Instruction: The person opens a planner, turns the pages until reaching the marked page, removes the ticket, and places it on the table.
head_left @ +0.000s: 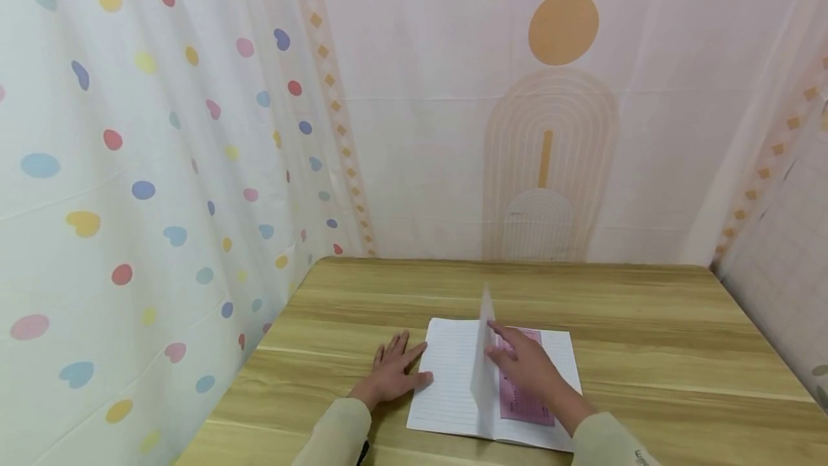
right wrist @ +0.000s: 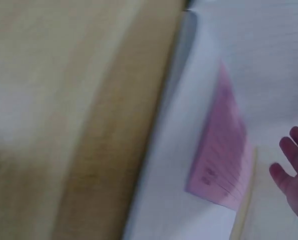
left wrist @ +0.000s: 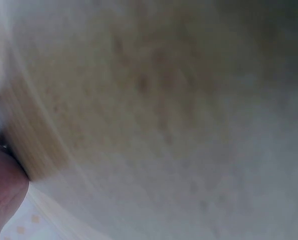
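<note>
A lined notebook point(head_left: 446, 380) lies spread on the wooden table, one of its pages point(head_left: 481, 358) standing nearly upright at the middle. Behind that page, a pink printed sheet point(head_left: 527, 405) rests on the right side of the notebook; it also shows in the right wrist view as a pink sheet point(right wrist: 221, 160). My right hand point(head_left: 527, 365) reaches over the pink sheet, its extended fingertips right at the raised page. At the notebook's left edge, my left hand point(head_left: 391, 372) rests with fingers spread on the table and the thumb at the page's border.
The wood-grain table point(head_left: 343, 300) extends around the notebook on all sides. A dotted curtain point(head_left: 162, 236) hangs along the left, and a patterned curtain point(head_left: 420, 164) hangs behind the far edge. Most of the left wrist view is blurred.
</note>
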A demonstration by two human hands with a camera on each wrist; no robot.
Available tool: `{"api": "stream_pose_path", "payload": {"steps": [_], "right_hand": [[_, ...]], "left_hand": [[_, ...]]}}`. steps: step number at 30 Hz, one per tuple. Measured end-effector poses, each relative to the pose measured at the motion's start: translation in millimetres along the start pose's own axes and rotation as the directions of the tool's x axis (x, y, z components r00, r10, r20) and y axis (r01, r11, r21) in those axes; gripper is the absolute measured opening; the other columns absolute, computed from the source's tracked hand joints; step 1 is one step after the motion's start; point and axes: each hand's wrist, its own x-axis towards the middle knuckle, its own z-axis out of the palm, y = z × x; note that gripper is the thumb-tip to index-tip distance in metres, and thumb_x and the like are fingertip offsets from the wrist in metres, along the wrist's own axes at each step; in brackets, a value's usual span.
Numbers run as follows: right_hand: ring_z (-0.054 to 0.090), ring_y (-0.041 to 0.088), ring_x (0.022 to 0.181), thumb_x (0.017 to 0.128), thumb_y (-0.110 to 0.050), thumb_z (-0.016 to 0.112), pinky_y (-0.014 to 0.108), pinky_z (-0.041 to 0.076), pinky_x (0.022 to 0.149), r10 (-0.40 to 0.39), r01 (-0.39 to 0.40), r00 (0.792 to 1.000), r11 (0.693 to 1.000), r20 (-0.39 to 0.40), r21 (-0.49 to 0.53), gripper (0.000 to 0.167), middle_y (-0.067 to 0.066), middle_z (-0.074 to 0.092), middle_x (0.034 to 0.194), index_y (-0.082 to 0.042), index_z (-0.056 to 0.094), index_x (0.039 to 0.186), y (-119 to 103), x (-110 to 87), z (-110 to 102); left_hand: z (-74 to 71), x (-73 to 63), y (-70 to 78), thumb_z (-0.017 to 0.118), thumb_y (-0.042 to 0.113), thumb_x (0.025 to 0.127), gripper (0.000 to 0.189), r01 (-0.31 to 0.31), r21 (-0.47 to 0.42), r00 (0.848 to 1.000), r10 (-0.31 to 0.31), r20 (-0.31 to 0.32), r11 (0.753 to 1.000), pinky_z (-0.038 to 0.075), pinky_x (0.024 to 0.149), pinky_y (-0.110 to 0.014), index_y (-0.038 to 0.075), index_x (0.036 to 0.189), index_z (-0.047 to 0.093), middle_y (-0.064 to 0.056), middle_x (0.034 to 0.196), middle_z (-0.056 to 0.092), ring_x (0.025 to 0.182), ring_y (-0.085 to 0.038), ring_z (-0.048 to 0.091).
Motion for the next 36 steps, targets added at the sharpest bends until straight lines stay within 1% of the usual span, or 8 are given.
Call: {"api": "stream_pose_path", "payload": {"steps": [4, 8, 11, 14, 20, 26, 31, 36], "right_hand": [[0.051, 0.043, 0.127, 0.096, -0.038, 0.063, 0.061, 0.036, 0.106, -0.14, 0.158, 0.986, 0.957, 0.088, -0.243, 0.055, 0.021, 0.054, 0.139, -0.006, 0.056, 0.14, 4.3, -5.4, 14.1], [0.044, 0.043, 0.133, 0.092, -0.041, 0.067, 0.066, 0.028, 0.108, -0.166, 0.233, 0.966, 0.89, 0.197, -0.391, 0.057, 0.024, 0.051, 0.141, -0.007, 0.059, 0.137, 7.1, -10.7, 25.0], [0.042, 0.043, 0.135, 0.09, -0.042, 0.069, 0.066, 0.026, 0.109, -0.156, 0.247, 0.959, 0.869, 0.236, -0.429, 0.056, 0.023, 0.049, 0.143, -0.008, 0.062, 0.134, 7.4, -14.9, 29.6], [0.042, 0.042, 0.135, 0.09, -0.043, 0.069, 0.066, 0.027, 0.109, -0.153, 0.251, 0.958, 0.859, 0.243, -0.447, 0.055, 0.023, 0.049, 0.144, -0.008, 0.064, 0.132, 6.8, -17.9, 31.5], [0.042, 0.042, 0.135, 0.092, -0.04, 0.068, 0.063, 0.029, 0.109, -0.152, 0.233, 0.964, 0.88, 0.219, -0.415, 0.052, 0.023, 0.048, 0.145, -0.007, 0.063, 0.132, 6.5, -17.1, 31.0], [0.048, 0.044, 0.129, 0.091, -0.032, 0.071, 0.059, 0.036, 0.106, -0.168, 0.194, 0.98, 0.915, 0.103, -0.354, 0.048, 0.026, 0.054, 0.138, -0.002, 0.065, 0.128, 11.6, -12.6, 24.1], [0.047, 0.047, 0.129, 0.093, -0.028, 0.07, 0.062, 0.035, 0.106, -0.054, 0.052, 0.999, 0.966, -0.001, -0.255, 0.047, 0.027, 0.052, 0.139, 0.0, 0.062, 0.13, 17.9, -8.9, 10.3], [0.047, 0.053, 0.124, 0.094, -0.022, 0.067, 0.063, 0.036, 0.104, 0.037, -0.057, 0.995, 0.972, -0.09, -0.227, 0.044, 0.032, 0.052, 0.134, 0.005, 0.061, 0.129, 26.9, -5.9, -8.1]], "left_hand": [[1.2, 2.2, -0.5, 0.035, 0.047, 0.106, 0.06, 0.014, -0.071, 1.0, -0.016, -0.026, 0.997, -0.004, 0.114, -0.063, 0.007, 0.152, 0.041, -0.026, 0.162, 0.011, 0.149, -0.044, 0.003], [1.3, 4.0, -1.5, 0.02, 0.045, 0.109, 0.063, 0.023, -0.149, 0.999, -0.03, -0.044, 0.989, -0.007, 0.113, -0.063, 0.004, 0.152, 0.039, -0.026, 0.162, 0.012, 0.149, -0.044, 0.002], [1.2, 4.6, -0.5, 0.019, 0.048, 0.108, 0.066, 0.033, -0.153, 0.998, -0.041, -0.047, 0.988, -0.007, 0.114, -0.061, 0.003, 0.152, 0.037, -0.025, 0.162, 0.014, 0.149, -0.043, 0.003], [0.8, 4.4, 0.1, 0.034, 0.056, 0.104, 0.071, 0.033, -0.074, 0.999, -0.035, -0.031, 0.997, -0.003, 0.115, -0.062, 0.006, 0.154, 0.035, -0.025, 0.162, 0.014, 0.149, -0.042, 0.005], [-1.8, 1.1, -0.4, 0.066, 0.059, 0.088, 0.087, 0.002, 0.024, 1.0, -0.003, 0.03, 1.0, -0.003, 0.115, -0.063, 0.013, 0.155, 0.036, -0.027, 0.162, 0.008, 0.149, -0.044, 0.003], [-2.3, -0.5, -1.2, 0.066, 0.055, 0.089, 0.082, 0.0, 0.011, 0.999, -0.001, 0.048, 1.0, -0.006, 0.115, -0.062, 0.016, 0.155, 0.037, -0.025, 0.163, 0.004, 0.149, -0.043, -0.001], [-1.6, -0.8, -1.5, 0.067, 0.055, 0.088, 0.083, -0.004, 0.013, 0.999, 0.003, 0.043, 1.0, -0.005, 0.115, -0.062, 0.016, 0.155, 0.036, -0.025, 0.163, 0.005, 0.149, -0.043, -0.001], [-2.0, -0.8, -1.4, 0.068, 0.053, 0.089, 0.081, -0.01, -0.003, 0.999, 0.01, 0.043, 1.0, -0.007, 0.114, -0.062, 0.016, 0.154, 0.038, -0.026, 0.163, 0.003, 0.149, -0.042, -0.003]]}}
